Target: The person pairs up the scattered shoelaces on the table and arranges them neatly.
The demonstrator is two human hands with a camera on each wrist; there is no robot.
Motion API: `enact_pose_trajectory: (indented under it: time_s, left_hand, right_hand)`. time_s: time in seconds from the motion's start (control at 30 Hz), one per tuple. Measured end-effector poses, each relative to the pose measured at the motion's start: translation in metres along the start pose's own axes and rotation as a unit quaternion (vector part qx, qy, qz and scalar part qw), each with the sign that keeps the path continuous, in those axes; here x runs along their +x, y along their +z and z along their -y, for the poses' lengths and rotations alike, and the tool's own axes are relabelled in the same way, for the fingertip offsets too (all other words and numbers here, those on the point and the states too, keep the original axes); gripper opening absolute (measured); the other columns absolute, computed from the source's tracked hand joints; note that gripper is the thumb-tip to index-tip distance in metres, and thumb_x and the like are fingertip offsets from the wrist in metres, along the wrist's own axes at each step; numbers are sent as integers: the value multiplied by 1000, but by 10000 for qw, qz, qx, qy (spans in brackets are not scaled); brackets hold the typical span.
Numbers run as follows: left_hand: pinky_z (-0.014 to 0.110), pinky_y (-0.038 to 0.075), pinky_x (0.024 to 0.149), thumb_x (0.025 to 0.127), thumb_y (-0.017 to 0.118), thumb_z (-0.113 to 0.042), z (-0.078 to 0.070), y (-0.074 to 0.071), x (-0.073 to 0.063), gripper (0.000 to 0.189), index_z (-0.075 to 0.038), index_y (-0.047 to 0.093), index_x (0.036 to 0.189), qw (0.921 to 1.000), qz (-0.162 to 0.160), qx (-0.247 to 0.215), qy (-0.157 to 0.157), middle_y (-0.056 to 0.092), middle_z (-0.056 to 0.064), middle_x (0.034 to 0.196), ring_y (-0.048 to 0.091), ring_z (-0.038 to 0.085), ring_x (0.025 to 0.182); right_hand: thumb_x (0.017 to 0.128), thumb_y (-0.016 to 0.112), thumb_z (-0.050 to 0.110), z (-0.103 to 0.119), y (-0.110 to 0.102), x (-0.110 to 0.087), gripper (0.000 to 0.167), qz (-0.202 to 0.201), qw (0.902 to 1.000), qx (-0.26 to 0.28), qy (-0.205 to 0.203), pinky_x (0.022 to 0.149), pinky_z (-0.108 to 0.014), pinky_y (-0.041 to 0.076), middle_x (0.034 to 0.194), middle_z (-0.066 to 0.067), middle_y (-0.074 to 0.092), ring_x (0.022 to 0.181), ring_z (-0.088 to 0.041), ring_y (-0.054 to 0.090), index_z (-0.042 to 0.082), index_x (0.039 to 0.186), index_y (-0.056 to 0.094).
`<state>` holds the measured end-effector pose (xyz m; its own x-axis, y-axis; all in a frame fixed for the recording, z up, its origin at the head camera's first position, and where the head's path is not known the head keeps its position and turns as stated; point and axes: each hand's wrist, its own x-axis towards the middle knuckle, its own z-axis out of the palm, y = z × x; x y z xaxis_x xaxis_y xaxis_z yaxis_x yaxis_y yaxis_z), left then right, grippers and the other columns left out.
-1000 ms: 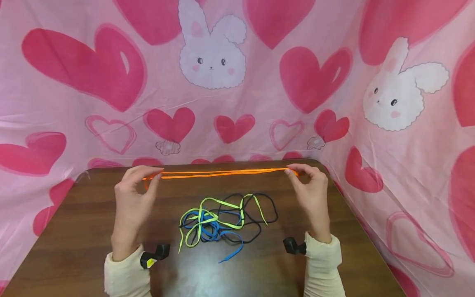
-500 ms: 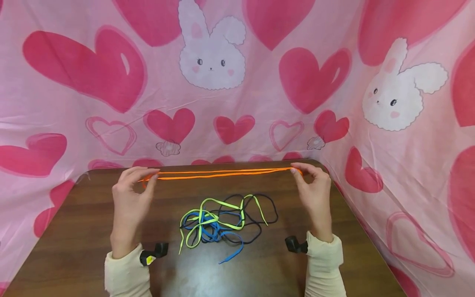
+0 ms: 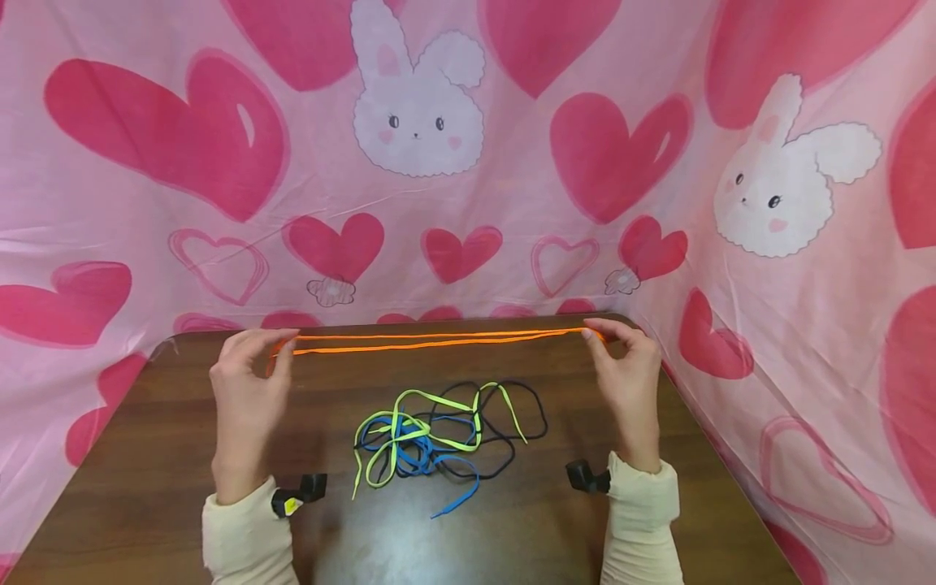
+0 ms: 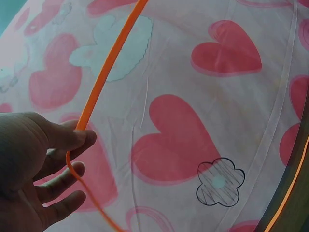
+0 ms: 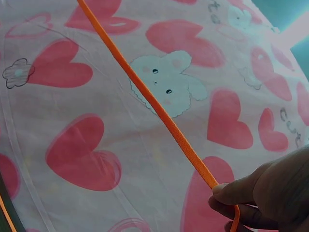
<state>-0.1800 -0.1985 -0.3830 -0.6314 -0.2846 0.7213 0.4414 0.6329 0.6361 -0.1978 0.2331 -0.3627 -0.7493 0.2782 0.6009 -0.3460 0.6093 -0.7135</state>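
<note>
An orange shoelace stretches in two strands between the hands, above the far part of the table. My left hand pinches it at the left between thumb and index finger; in the left wrist view the lace bends round behind the fingers and trails down. At the right end my right hand pinches the lace between thumb and forefinger, a short bit hanging below. Nearer the body, a tangle of shoelaces lies on the wood: a neon yellow one, a blue one and a dark one.
The brown wooden table has rounded far corners. A pink cloth with hearts and rabbits hangs behind it and along the right side. Black cameras sit on both wrists.
Both hands have moved apart, the left one leftward and the right one rightward, spreading the orange shoelace wider. The laces on the table have stayed still.
</note>
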Motion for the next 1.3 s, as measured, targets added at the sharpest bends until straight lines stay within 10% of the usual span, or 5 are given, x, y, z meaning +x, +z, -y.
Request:
enact_pose_trajectory:
  time_s: [0.83,1.0,1.3]
  left_hand:
    - [3,37,86,90,75,-2,20,-2,1,19,0,78,109,9936,-312,645,-874,75,22,106,68,40,104]
    - [31,50,95,94,65,3,24,3,0,20,1,77,110,9931,-261,752,-856,75,22,108,67,41,108]
    - [-1,37,78,94,69,-3,31,8,-5,18,1,77,110,9898,-456,811,-1075,76,20,105,71,30,88]
  right_hand:
    - [91,75,6,-7,-8,5,15,-245,9981,-494,275,81,-7,43,100,-21,76,90,-31,69,-2,104,78]
    - [92,76,15,-10,-11,6,18,-443,9917,-1168,309,74,-23,49,93,-20,77,82,-36,70,0,100,79]
    - [92,76,24,-21,-14,9,23,-553,9836,-1697,278,70,-46,44,87,-20,76,74,-39,67,1,97,80]
